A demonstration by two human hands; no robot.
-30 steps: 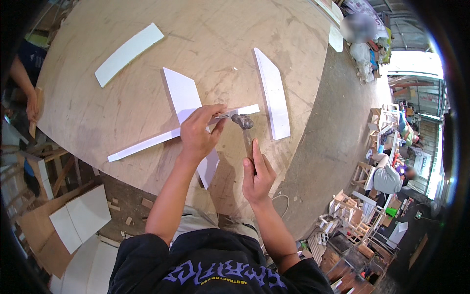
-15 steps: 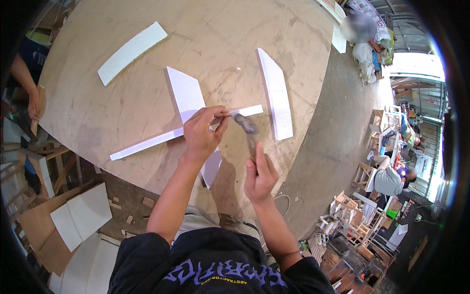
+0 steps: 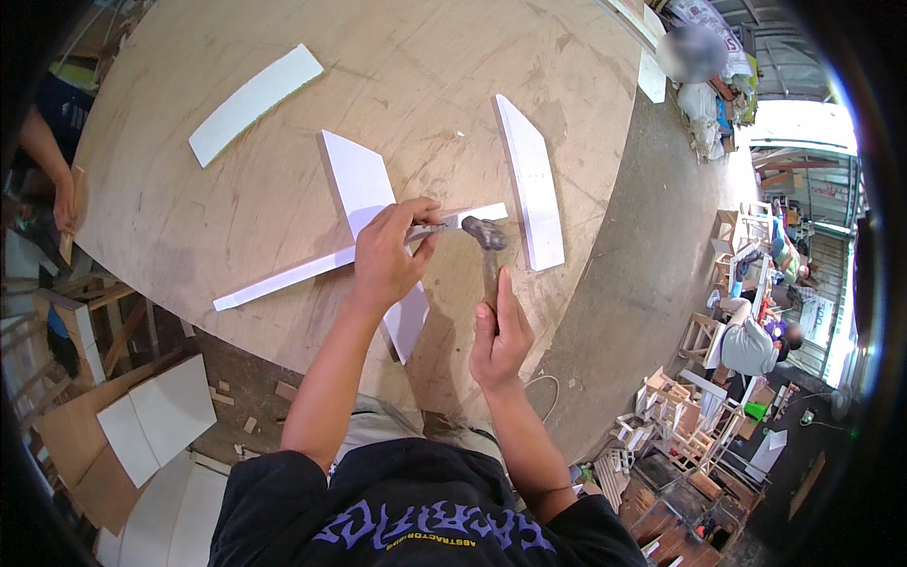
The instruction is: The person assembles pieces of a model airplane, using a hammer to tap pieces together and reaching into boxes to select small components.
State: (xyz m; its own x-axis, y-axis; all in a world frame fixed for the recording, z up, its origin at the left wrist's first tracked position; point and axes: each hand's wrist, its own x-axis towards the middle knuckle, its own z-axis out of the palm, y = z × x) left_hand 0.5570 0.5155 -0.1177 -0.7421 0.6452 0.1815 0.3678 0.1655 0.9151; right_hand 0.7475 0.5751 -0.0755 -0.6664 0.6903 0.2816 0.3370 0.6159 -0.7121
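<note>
My left hand (image 3: 383, 250) is closed in a pinch over a narrow white strip of wood (image 3: 283, 279), its fingertips holding what looks like a thin nail, mostly hidden. The strip lies across a wider white board (image 3: 359, 175) with slanted ends. My right hand (image 3: 503, 340) grips a hammer (image 3: 490, 269) by its handle. The dark hammer head is just right of the left fingertips, over the strip's right part; whether it touches is unclear. To the right, apart from both hands, lies another white board (image 3: 531, 184) with an angled end.
A curved white piece (image 3: 255, 104) rests at the far left of the large plywood tabletop (image 3: 425, 57). Another person's hand (image 3: 65, 203) is at the table's left edge. White panels (image 3: 156, 416) lean at lower left. Wooden frames (image 3: 675, 406) are piled on the floor at right.
The hammer head has moved a little to the right, away from my left fingertips, and is less blurred. My left hand and the boards stay nearly in place.
</note>
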